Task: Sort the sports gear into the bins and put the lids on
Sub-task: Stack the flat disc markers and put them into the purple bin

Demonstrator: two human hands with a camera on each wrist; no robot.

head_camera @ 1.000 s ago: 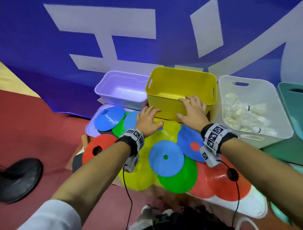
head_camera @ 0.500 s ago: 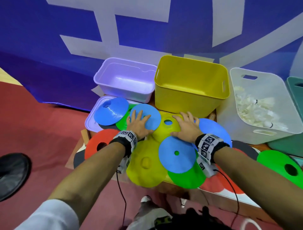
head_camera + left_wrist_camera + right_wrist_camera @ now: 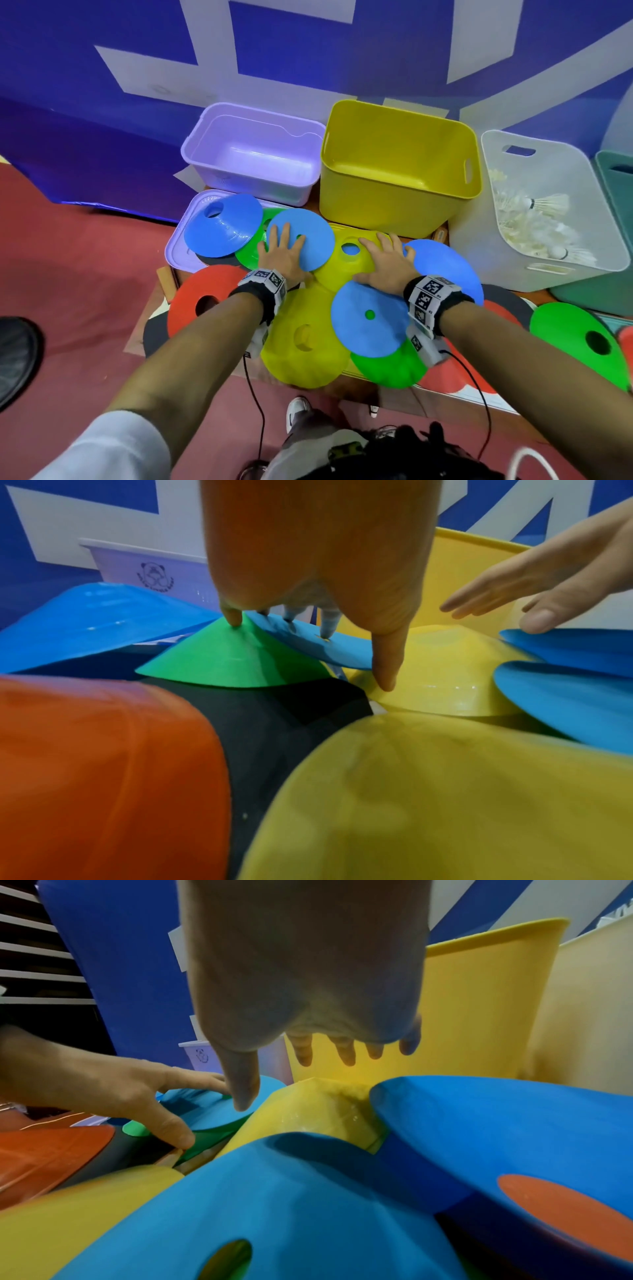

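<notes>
Down on the pile before the empty yellow plastic bin (image 3: 399, 164), my left hand (image 3: 282, 253) lay spread on a blue disc cone (image 3: 301, 240) and my right hand (image 3: 387, 263) spread on a yellow disc cone (image 3: 346, 263); gathering was underway, and next came gripping rims and lifting binward.

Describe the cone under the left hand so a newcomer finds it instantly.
Start at the yellow bin. Just in front of its left corner lies a blue disc cone, with the left hand flat on it. Unlike the neighbouring blue cone, it overlaps a green cone.
</notes>
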